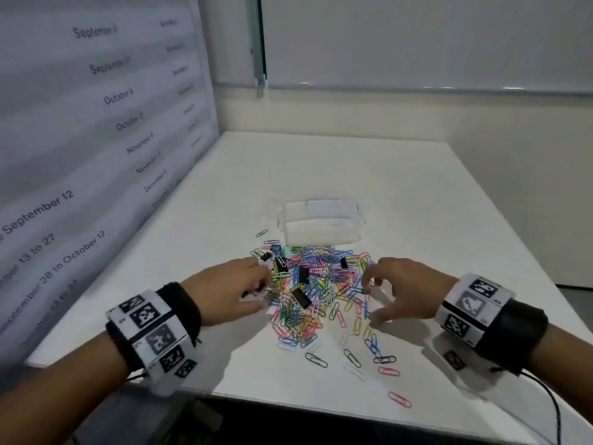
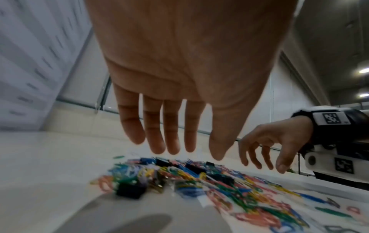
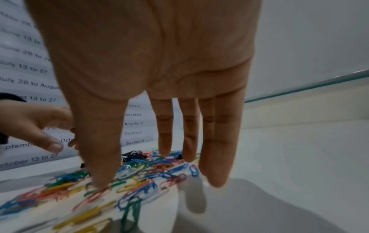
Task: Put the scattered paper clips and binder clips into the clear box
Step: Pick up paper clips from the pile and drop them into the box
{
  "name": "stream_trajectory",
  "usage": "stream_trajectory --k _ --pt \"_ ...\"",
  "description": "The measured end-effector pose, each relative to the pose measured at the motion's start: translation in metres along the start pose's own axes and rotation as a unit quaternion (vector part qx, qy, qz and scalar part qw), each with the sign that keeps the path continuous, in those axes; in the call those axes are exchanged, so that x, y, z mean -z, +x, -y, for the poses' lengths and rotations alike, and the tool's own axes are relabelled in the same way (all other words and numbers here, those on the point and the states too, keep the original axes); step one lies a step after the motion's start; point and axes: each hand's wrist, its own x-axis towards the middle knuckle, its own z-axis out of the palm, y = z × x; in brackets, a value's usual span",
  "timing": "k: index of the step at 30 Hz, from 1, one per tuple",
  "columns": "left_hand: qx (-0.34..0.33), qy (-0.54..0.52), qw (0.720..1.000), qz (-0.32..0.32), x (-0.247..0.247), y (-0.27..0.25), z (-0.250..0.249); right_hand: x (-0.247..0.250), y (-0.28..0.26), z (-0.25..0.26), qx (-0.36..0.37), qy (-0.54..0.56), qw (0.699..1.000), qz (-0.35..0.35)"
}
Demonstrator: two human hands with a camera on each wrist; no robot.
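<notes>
A heap of coloured paper clips (image 1: 316, 297) lies in the middle of the white table, with several black binder clips (image 1: 301, 299) mixed in. Just behind the heap stands the clear box (image 1: 321, 220), its top uncovered; I see nothing in it. My left hand (image 1: 256, 289) hovers at the heap's left edge with straight, spread fingers (image 2: 171, 149) and holds nothing. My right hand (image 1: 373, 300) is at the heap's right edge, its fingers (image 3: 215, 173) reaching down to the clips (image 3: 139, 176), also holding nothing.
Stray paper clips lie toward the table's front edge, among them a red one (image 1: 399, 399). A banner printed with dates (image 1: 80, 155) walls off the left side. Bare table (image 1: 417, 194) spreads behind and to the right of the box.
</notes>
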Motion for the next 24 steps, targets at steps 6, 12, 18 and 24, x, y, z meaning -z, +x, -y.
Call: stream_trajectory --k 6,12,18,24 --pt "0.011 -0.02 1.0 0.017 -0.017 0.014 -0.031 -0.012 0.007 0.011 -0.031 0.021 0.999 0.004" --pt "0.014 -0.002 1.0 0.026 -0.019 0.035 -0.056 -0.023 0.024 0.023 -0.029 0.042 0.998 -0.022" --pt "0.033 0.002 0.998 0.047 -0.02 0.06 -0.067 -0.021 0.038 0.036 -0.007 0.055 0.997 -0.054" --pt "0.035 -0.011 0.998 0.046 -0.013 0.066 -0.069 -0.019 0.039 0.031 -0.015 0.077 0.995 -0.064"
